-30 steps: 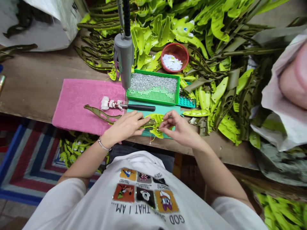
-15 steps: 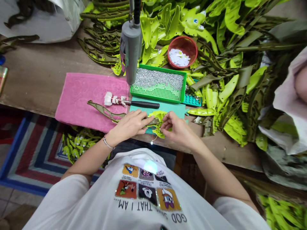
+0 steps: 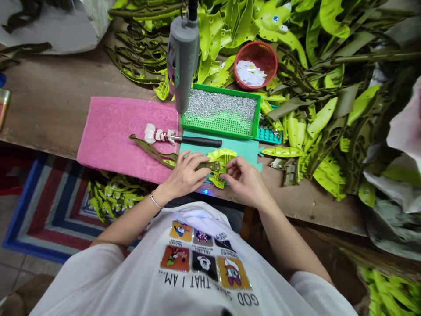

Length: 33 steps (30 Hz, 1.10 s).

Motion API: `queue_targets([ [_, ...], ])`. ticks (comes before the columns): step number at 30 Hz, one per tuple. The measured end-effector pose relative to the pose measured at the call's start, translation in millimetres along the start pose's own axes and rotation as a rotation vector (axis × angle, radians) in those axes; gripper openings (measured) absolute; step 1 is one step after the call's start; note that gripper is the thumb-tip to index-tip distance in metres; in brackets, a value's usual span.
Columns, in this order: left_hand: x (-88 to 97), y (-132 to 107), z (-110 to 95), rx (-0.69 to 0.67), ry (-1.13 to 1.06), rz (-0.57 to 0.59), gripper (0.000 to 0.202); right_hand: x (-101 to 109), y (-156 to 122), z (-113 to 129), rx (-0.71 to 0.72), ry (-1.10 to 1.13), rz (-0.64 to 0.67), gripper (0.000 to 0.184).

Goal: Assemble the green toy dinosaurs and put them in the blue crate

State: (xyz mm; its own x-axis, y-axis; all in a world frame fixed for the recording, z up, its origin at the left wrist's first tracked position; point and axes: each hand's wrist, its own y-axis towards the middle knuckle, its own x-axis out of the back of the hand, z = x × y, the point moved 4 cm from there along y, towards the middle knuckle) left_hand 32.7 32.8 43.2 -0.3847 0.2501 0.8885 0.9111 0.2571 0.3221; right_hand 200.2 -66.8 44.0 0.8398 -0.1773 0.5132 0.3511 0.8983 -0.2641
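My left hand (image 3: 187,173) rests over a long, curved olive plastic part (image 3: 151,150), its fingers closed around it. The right end of that olive part lies across a lime-green plastic shell (image 3: 222,154) on a turquoise mat (image 3: 197,137). At the shell's right edge is my right hand (image 3: 245,179), thumb and fingers drawn together against it. Whether it also pinches something small cannot be made out. Just beyond my left hand lies a black-handled tool (image 3: 204,141) with a white and red wrapped end.
A grey electric screwdriver (image 3: 183,66) hangs above the bench. Behind the mat stand a green tray (image 3: 223,132) of small screws and a red basket (image 3: 274,66) of white pieces. A pink towel (image 3: 108,131) lies left. Lime-green and olive parts (image 3: 315,101) are heaped right.
The view has shifted slightly. My left hand has slid a little along the olive part, and more of the lime-green shell shows. My right hand stays at the shell's edge.
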Motion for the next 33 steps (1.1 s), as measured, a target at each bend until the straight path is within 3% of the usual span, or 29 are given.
queue_targets([
  [5, -8.3, 4, -6, 0.034, 0.027, 0.017, 0.019, 1, -6, 2, 0.038, 0.044, -0.059, 0.015],
  [10, -4.9, 6, -13, -0.022, 0.071, -0.015, 0.018, -2, -15, 8, 0.133, 0.033, -0.094, 0.011],
  [16, 3.6, 11, -25, -0.078, 0.110, -0.062, 0.019, -29, -32, 22, 0.300, -0.166, -0.159, 0.035],
  [22, 13.8, 21, -34, -0.136, 0.121, -0.099, 0.026, -49, -33, 14, 0.227, -0.160, -0.270, 0.047],
  [26, 15.0, 22, -31, -0.170, 0.078, -0.137, 0.026, -42, -31, 10, 0.205, -0.108, -0.287, 0.040],
  [30, 5.2, 18, -21, -0.117, 0.020, -0.124, 0.024, -31, -31, 8, 0.206, -0.030, -0.223, 0.031],
  [33, -2.6, 15, -18, -0.093, -0.022, -0.136, 0.023, -26, -32, 5, 0.224, 0.013, -0.270, 0.026],
])
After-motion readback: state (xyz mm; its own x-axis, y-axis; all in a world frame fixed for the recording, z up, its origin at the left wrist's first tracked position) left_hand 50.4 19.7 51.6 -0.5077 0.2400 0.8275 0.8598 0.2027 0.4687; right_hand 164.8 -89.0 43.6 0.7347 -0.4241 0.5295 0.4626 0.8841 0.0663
